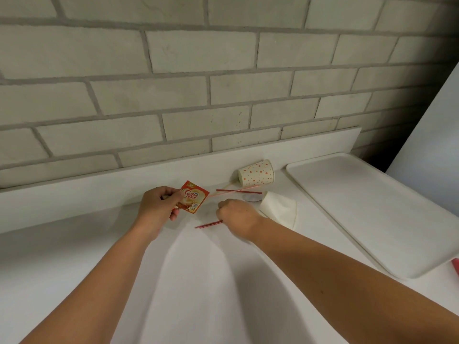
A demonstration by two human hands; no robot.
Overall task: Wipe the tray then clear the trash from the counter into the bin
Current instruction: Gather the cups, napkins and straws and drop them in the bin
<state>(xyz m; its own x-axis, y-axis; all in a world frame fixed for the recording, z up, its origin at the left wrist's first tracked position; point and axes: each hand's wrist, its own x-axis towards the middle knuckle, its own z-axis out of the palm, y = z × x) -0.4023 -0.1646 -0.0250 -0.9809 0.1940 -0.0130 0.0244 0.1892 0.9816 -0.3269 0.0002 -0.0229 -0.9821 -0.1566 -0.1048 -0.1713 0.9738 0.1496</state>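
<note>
My left hand (159,207) pinches an orange Coffee-mate sachet (192,197) above the white counter (198,281). My right hand (237,216) is curled on one end of a red stir stick (208,224) lying on the counter. Behind it two more red stir sticks (238,191) cross each other. A white paper cup with orange dots (257,173) lies on its side by the backsplash. A crumpled white napkin (280,209) sits just right of my right hand. The white tray (372,212) lies bare at the right.
A grey brick wall (198,83) rises behind the low white backsplash (99,192). A white panel (429,135) stands at the far right. A small red object (455,266) peeks out past the tray's near corner. No bin is in view.
</note>
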